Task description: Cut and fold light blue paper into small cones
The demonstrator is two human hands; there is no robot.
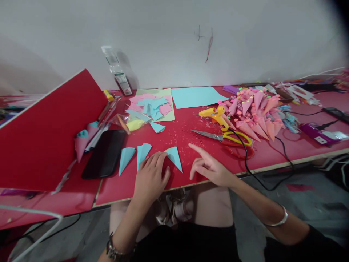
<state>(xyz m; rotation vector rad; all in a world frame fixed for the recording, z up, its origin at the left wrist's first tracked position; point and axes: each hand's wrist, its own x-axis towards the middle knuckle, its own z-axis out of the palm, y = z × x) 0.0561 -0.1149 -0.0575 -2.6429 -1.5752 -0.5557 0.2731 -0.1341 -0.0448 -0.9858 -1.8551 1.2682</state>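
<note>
Both hands open — left hand point(151, 177) flat on blue paper cone point(174, 157), right hand point(208, 166) hovering.

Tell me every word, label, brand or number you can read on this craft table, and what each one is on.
No text can be read in this picture.
Bottle: its label shows dark print, too blurred to read.
Purple device: a white sticker, too small to read.
Packets at the far right: markings too small to read.
Glue gun and scissors: no visible lettering.
</note>
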